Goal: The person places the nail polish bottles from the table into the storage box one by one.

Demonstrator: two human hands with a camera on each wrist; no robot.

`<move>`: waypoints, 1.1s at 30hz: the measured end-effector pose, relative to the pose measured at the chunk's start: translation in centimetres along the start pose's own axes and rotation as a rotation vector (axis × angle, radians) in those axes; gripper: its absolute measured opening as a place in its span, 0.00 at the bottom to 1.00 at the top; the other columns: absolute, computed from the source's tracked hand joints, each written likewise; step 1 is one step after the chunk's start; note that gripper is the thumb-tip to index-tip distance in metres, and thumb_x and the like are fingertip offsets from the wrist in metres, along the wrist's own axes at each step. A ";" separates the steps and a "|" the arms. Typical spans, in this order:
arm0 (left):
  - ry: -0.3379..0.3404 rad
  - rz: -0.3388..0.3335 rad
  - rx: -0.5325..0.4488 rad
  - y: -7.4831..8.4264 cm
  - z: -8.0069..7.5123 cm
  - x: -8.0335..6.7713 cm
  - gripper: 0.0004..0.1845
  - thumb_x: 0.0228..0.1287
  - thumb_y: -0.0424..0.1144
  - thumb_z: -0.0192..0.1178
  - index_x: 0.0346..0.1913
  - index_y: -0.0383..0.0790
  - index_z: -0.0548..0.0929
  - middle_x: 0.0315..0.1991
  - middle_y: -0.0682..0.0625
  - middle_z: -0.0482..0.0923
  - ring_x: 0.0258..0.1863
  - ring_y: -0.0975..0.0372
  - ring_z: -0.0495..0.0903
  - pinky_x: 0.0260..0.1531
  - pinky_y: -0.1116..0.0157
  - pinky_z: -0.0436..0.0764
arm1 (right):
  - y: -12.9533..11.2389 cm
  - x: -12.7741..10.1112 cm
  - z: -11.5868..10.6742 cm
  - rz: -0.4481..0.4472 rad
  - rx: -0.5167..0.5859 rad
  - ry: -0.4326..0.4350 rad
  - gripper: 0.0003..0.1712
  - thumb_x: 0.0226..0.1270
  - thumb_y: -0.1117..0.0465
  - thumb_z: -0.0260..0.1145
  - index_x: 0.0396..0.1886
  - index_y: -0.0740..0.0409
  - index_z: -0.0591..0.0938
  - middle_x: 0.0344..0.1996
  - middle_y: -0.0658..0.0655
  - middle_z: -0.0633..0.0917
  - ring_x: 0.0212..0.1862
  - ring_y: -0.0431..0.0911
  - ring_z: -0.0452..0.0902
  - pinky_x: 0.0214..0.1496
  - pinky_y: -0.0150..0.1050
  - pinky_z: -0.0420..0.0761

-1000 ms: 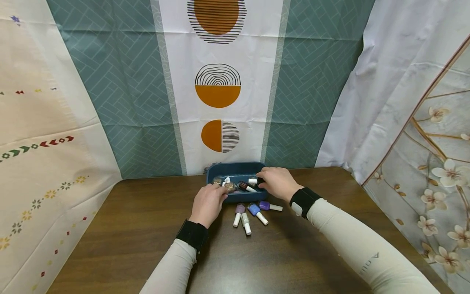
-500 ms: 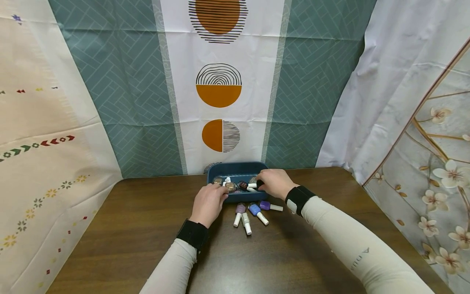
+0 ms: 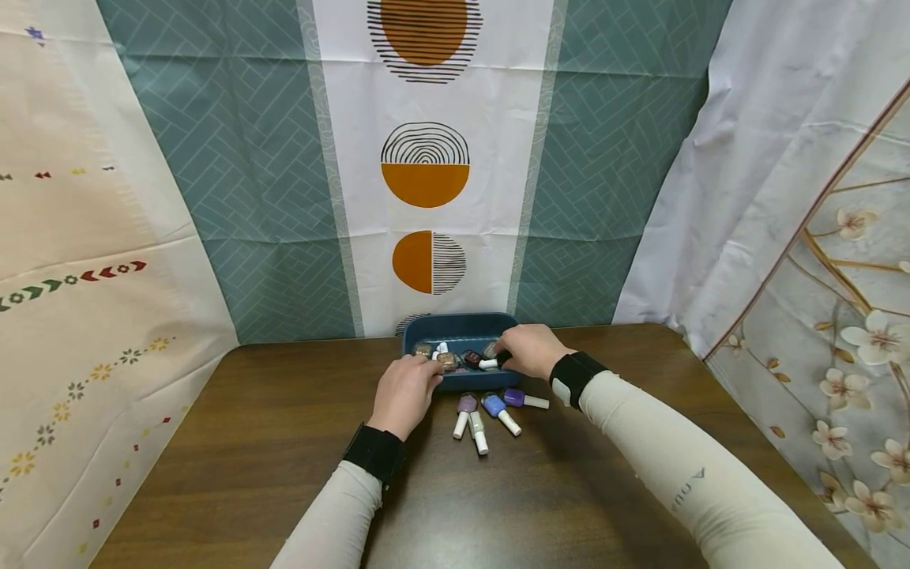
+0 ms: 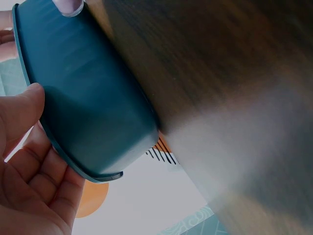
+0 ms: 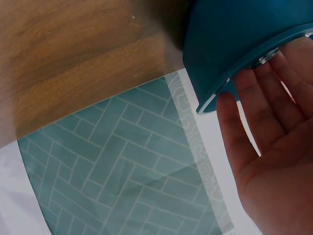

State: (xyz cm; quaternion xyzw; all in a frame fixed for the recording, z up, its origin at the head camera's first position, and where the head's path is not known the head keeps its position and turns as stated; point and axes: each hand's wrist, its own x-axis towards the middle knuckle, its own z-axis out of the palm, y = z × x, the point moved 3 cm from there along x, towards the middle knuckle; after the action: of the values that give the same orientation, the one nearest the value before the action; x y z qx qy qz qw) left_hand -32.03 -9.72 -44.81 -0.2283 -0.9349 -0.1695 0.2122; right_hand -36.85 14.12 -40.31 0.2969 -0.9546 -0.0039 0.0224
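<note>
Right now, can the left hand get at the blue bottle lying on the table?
Probably yes: the left hand rests at the tray front, and the blue bottle lies just beside it on open table.

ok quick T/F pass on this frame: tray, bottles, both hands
1. The blue tray sits on the wooden table. True.
2. Four nail polish bottles lie on the table in front of the tray. True.
3. The tray is empty. False: several bottles lie in it.
4. The left hand is raised high above the table. False: it rests at the tray's near left rim.
5. The right hand reaches into the tray's right side. True.
</note>
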 end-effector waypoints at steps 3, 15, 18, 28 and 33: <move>-0.002 -0.001 -0.003 0.0 0.0 0.0 0.04 0.73 0.37 0.76 0.46 0.43 0.95 0.39 0.50 0.90 0.40 0.54 0.84 0.50 0.53 0.85 | 0.1 0.1 -0.1 -0.014 0.006 -0.016 0.16 0.69 0.59 0.83 0.54 0.54 0.95 0.49 0.53 0.94 0.50 0.50 0.91 0.53 0.49 0.89; 0.002 0.001 -0.005 -0.1 0.0 -0.1 0.04 0.73 0.37 0.76 0.46 0.43 0.95 0.39 0.50 0.90 0.40 0.53 0.84 0.50 0.53 0.85 | 0.3 0.6 0.0 -0.032 0.008 -0.051 0.12 0.69 0.60 0.83 0.50 0.52 0.96 0.45 0.51 0.94 0.48 0.49 0.91 0.53 0.48 0.89; 0.000 0.000 -0.002 -0.1 0.1 -0.1 0.04 0.73 0.37 0.76 0.46 0.43 0.95 0.39 0.50 0.89 0.40 0.54 0.84 0.50 0.53 0.85 | 0.2 0.6 -0.2 -0.041 -0.002 -0.061 0.11 0.68 0.60 0.83 0.49 0.52 0.96 0.44 0.50 0.94 0.48 0.49 0.91 0.53 0.48 0.89; 0.005 -0.002 -0.008 0.0 0.1 0.0 0.03 0.73 0.37 0.76 0.45 0.44 0.95 0.39 0.50 0.89 0.40 0.54 0.84 0.49 0.53 0.85 | -0.1 0.8 -0.5 -0.061 -0.020 -0.104 0.12 0.69 0.63 0.82 0.51 0.54 0.95 0.47 0.52 0.94 0.51 0.50 0.90 0.56 0.49 0.88; 0.013 0.001 -0.011 -0.1 0.1 0.0 0.03 0.72 0.36 0.76 0.45 0.44 0.95 0.39 0.50 0.90 0.40 0.54 0.84 0.50 0.53 0.85 | -0.1 1.0 -0.3 -0.077 -0.030 -0.116 0.11 0.70 0.63 0.82 0.50 0.53 0.95 0.46 0.52 0.94 0.51 0.50 0.90 0.56 0.48 0.88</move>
State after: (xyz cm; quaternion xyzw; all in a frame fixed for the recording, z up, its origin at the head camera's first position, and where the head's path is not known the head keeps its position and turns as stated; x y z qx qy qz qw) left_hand -32.09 -9.74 -44.89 -0.2289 -0.9324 -0.1762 0.2172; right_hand -37.55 13.47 -39.95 0.3324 -0.9420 -0.0362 -0.0288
